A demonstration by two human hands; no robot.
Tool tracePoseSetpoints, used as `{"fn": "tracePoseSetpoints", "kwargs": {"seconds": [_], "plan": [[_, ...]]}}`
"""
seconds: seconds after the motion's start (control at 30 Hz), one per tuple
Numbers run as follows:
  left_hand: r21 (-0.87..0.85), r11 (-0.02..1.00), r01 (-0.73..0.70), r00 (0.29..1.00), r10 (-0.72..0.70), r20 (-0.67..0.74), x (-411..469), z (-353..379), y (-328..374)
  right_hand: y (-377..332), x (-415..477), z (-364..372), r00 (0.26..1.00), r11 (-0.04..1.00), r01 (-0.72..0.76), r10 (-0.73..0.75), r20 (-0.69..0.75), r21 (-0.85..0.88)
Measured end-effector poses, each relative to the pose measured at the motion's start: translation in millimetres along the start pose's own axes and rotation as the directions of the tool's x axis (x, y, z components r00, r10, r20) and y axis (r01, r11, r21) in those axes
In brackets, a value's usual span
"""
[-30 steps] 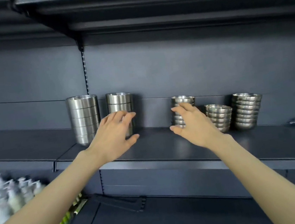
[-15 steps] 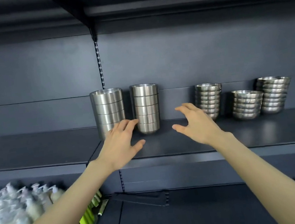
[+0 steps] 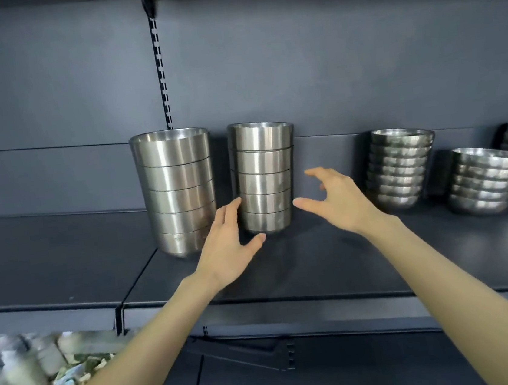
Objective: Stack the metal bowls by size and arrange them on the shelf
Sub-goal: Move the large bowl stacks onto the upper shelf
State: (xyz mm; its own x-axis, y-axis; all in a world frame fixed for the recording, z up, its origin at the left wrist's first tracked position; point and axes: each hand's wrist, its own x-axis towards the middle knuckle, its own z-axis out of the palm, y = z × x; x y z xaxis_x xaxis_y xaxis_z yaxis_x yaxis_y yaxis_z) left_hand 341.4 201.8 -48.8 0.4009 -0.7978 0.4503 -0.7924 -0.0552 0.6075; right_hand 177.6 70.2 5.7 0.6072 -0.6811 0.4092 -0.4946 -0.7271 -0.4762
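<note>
- The narrower stack of five straight-sided brushed-steel bowls (image 3: pixel 264 177) stands at the back of the dark grey metal shelf (image 3: pixel 318 267), just beside a wider stack (image 3: pixel 178 191).
- The left hand (image 3: pixel 226 252) and right hand (image 3: pixel 340 200) flank it, each grip wide, holding nothing.
- Squeezing low could tip the loose upper bowls.
- The left fingers may nudge the wider stack.

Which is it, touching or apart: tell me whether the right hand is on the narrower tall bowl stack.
Apart. The head view shows dark shelf wall between the right hand and the narrower tall stack; its thumb tip stops just short of the stack's side.
</note>
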Motion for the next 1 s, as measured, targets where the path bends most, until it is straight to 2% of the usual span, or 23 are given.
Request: {"fn": "tracePoseSetpoints", "kwargs": {"seconds": [0.17, 0.47, 0.63, 1.0], "plan": [[-0.188, 0.977, 0.098, 0.994, -0.106, -0.031, 34, 26, -14, 18, 42, 21, 0.999, 0.969, -0.051, 0.05, 0.013, 0.242], [-0.4, 0.874, 0.276, 0.961, -0.263, 0.088, 75, 48, -37, 28, 86, 46, 0.994, 0.834, -0.107, 0.088, 0.061, 0.541], [-0.424, 0.861, 0.281, 0.959, -0.265, 0.098, 83, 54, -45, 34, 93, 55, 0.989, 0.805, -0.137, 0.081, 0.121, 0.578], [-0.45, 0.859, 0.245, 0.967, -0.252, 0.044, 72, 53, -24, 41, 81, 44, 0.994, 0.816, -0.105, 0.107, 0.03, 0.569]]}}
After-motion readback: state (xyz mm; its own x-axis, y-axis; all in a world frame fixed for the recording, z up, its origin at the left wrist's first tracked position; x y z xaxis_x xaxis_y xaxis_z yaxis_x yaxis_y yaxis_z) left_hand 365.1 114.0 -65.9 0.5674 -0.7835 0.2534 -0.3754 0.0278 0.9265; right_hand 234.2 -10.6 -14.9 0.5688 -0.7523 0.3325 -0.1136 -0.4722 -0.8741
